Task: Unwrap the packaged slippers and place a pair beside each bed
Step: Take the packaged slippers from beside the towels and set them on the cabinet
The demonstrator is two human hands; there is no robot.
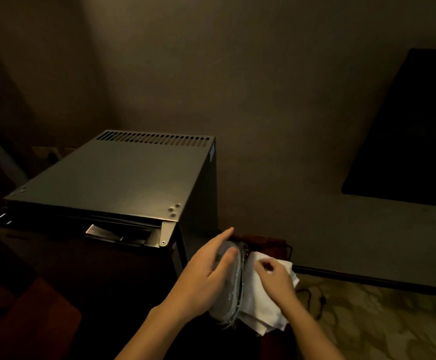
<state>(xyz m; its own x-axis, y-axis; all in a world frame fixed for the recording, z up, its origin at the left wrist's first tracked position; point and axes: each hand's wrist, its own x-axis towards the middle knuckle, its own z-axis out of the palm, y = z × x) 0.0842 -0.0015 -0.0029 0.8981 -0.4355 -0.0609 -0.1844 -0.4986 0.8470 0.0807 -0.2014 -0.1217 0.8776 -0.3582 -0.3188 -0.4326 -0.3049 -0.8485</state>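
A slipper package in clear shiny plastic (pixel 233 289) stands on edge low in the middle of the head view, beside the small fridge. My left hand (pixel 206 271) lies against its left face, index finger stretched forward and thumb over the plastic. Right next to it is a bundle of white cloth, probably slippers (pixel 261 307). My right hand (pixel 276 279) rests on top of this white bundle with its fingers curled into the fabric. What both items stand in is hidden in the dark.
A grey mini fridge (pixel 113 178) with a vented top stands to the left, against the wall. A dark flat screen (pixel 414 131) leans at the right. Patterned carpet (pixel 380 320) and a black cable (pixel 313 297) lie at the lower right.
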